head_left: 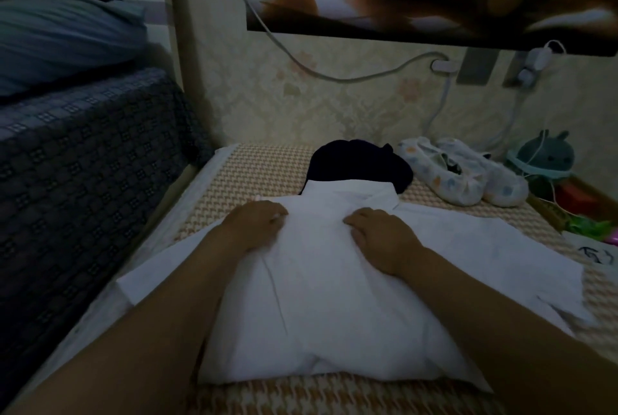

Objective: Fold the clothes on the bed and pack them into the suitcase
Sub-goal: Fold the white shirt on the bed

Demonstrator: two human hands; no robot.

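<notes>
Woven matting covers the bed, where a white shirt lies flat at centre. Left hand at ten o'clock and right hand at one o'clock press it, fingers released and flat. Smoothing seems under way; folding the sleeves inward likely follows. No suitcase is visible.

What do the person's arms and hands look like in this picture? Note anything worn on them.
Both forearms are bare, with no sleeves in view. The left hand and right hand wear no gloves, and no watch, bracelet or ring is visible. The dim light hides finer detail.
</notes>
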